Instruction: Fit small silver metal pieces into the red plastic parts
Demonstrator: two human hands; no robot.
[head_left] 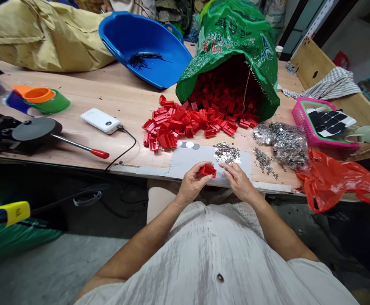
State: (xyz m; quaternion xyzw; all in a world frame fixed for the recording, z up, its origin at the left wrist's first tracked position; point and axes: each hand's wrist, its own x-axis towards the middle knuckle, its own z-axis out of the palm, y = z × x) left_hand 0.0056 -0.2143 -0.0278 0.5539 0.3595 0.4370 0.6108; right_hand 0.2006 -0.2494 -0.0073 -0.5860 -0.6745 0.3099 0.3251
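Observation:
Between the thumb and fingers of my left hand (191, 183) is a small red plastic housing (207, 170), its hollow side facing up and to the right. My right hand (238, 181) is pinched close beside it, a short gap away. Something tiny and silvery seems to be at its fingertips, too small to name. Both hands are over the front edge of a grey sheet (178, 163). Just beyond them lies a pile of small shiny metal pieces (227, 153). A heap of loose red housings (178, 120) spills toward the sheet.
The heap comes from a green woven sack (232, 29). Bagged metal parts (289, 144), a pink basket (299, 118) and a red plastic bag (340, 178) sit at right. Left are a white power bank (100, 120), a red-tipped lever (98, 153) and a blue basin (168, 63).

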